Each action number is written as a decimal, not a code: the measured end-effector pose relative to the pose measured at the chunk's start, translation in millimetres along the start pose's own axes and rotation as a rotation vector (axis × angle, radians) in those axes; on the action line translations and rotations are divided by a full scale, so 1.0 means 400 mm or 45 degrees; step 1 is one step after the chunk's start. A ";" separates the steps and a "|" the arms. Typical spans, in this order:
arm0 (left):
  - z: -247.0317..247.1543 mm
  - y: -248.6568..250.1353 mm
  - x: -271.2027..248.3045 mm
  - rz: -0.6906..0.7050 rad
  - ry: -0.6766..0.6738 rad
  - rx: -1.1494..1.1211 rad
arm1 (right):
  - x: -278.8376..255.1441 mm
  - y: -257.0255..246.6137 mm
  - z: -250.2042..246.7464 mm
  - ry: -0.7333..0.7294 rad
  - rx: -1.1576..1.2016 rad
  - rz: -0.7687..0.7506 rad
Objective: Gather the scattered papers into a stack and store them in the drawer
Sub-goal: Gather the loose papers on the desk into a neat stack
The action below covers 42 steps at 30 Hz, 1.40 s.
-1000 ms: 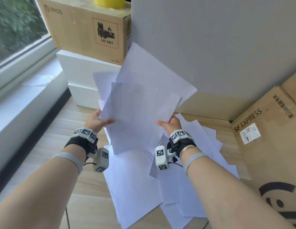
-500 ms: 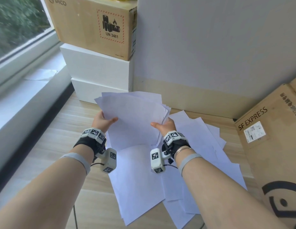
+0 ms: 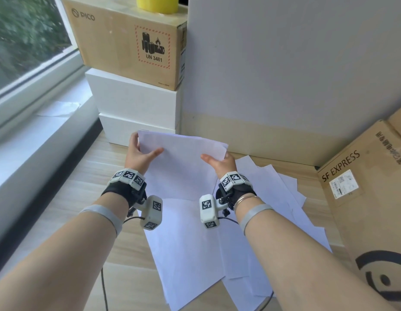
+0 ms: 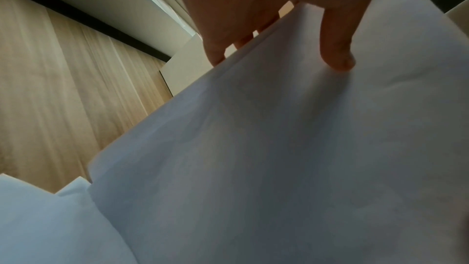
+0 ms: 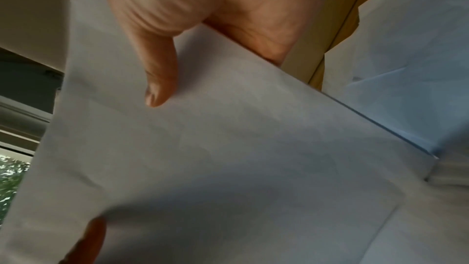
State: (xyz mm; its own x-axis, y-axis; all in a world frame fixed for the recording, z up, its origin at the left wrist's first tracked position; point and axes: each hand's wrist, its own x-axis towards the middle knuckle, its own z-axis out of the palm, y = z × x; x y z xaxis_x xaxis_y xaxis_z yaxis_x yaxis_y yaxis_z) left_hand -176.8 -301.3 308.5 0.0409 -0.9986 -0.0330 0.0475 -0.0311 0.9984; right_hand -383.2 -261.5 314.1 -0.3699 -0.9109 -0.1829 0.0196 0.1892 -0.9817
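I hold a squared-up stack of white papers (image 3: 183, 162) between both hands above the wooden floor. My left hand (image 3: 141, 151) grips its left edge, thumb on top and fingers behind, and the left wrist view shows that thumb pressed on the stack (image 4: 279, 148). My right hand (image 3: 217, 161) grips the right edge the same way, its thumb lying on the stack (image 5: 228, 148). Several loose white sheets (image 3: 257, 221) still lie spread on the floor under and to the right of my wrists. No drawer is in view.
White boxes (image 3: 136, 102) stand stacked against the wall ahead, with a PICO cardboard box (image 3: 118, 39) on top. An SF EXPRESS carton (image 3: 360, 187) stands at the right. A window ledge (image 3: 38, 135) runs along the left.
The fanned, raised sheets have been drawn together into one even stack and lowered. Both hands have moved inward and down with it, keeping their hold.
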 end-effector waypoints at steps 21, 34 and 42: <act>0.013 -0.165 -0.028 -0.434 -0.098 0.461 | -0.016 0.093 -0.010 -0.016 -0.138 0.180; 0.011 -0.176 -0.012 -0.361 -0.071 0.448 | -0.015 0.161 0.005 0.067 -0.153 0.265; 0.003 -0.227 -0.022 -0.394 -0.052 0.514 | -0.033 0.240 0.022 0.099 -0.303 0.383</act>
State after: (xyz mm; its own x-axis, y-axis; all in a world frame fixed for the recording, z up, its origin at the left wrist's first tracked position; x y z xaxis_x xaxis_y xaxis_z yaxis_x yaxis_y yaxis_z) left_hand -182.8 -289.9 218.3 0.0464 -0.9406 -0.3363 -0.3385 -0.3315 0.8806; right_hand -368.3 -234.4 221.6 -0.4500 -0.7731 -0.4471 -0.0747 0.5315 -0.8438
